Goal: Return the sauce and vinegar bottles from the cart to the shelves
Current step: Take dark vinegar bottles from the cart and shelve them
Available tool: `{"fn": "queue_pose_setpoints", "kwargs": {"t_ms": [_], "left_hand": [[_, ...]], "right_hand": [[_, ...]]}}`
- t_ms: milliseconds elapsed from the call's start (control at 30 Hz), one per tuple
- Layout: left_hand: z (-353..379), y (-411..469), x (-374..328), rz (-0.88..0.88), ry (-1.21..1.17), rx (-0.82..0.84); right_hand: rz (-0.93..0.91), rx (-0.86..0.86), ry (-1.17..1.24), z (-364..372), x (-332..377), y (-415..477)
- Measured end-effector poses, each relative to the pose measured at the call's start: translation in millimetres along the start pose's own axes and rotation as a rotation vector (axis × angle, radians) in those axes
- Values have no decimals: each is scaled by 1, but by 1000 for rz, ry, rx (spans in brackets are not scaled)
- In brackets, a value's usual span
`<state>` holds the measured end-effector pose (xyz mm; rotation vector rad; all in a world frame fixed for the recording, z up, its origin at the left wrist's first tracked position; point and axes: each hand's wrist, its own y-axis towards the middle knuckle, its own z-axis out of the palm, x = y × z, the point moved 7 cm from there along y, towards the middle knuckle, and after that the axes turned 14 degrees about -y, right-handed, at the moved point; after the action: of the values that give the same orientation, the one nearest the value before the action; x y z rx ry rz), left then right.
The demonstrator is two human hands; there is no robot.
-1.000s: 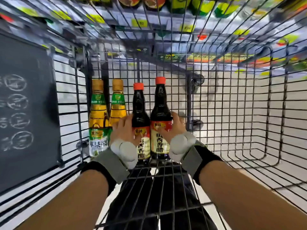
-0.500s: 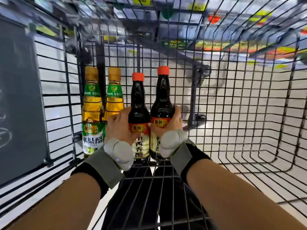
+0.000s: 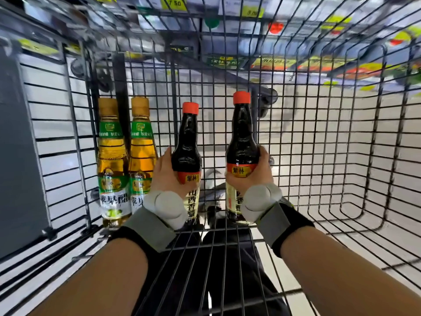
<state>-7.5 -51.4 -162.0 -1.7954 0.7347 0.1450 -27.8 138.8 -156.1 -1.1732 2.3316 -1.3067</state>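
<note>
Two dark vinegar bottles with red caps are inside the wire cart (image 3: 341, 156). My left hand (image 3: 165, 176) grips the left dark bottle (image 3: 186, 147) round its body. My right hand (image 3: 252, 176) grips the right dark bottle (image 3: 241, 142), which is held higher than the left one and apart from it. Both bottles are upright. Two golden apple-vinegar bottles (image 3: 112, 160) (image 3: 141, 156) with green labels stand side by side at the cart's left wall, just left of my left hand.
A dark panel (image 3: 18, 156) covers the cart's left side. Store shelves with yellow price tags (image 3: 255, 12) and blurred goods show beyond the cart's far wall. The cart's right half holds nothing. Dark trousers show below the near grid.
Both hands have drawn the dark bottles apart and upward; the right one has risen more. The golden bottles have not moved. The view has tilted down slightly.
</note>
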Motion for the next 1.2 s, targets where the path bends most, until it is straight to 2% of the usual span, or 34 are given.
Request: {"fn": "queue_pose_setpoints", "kwargs": {"t_ms": [167,433,800,967,1200], "left_hand": [[9,-3,9,-75,-126,-45],[17,0,12,-197,-115,-114],[16,2,16,-242,-109,-158],[13,-1,15,-174,-193,-157],[-1,-26,-9,-41,-183,-80]], "right_hand": [[6,-59,10,-5,-11,1],[25,-35,-40,4,-10,-1],[42,31,-25,1,-8,-1],[15,89,-53,-4,-12,0],[18,39,-45,-33,-13,-22]]}}
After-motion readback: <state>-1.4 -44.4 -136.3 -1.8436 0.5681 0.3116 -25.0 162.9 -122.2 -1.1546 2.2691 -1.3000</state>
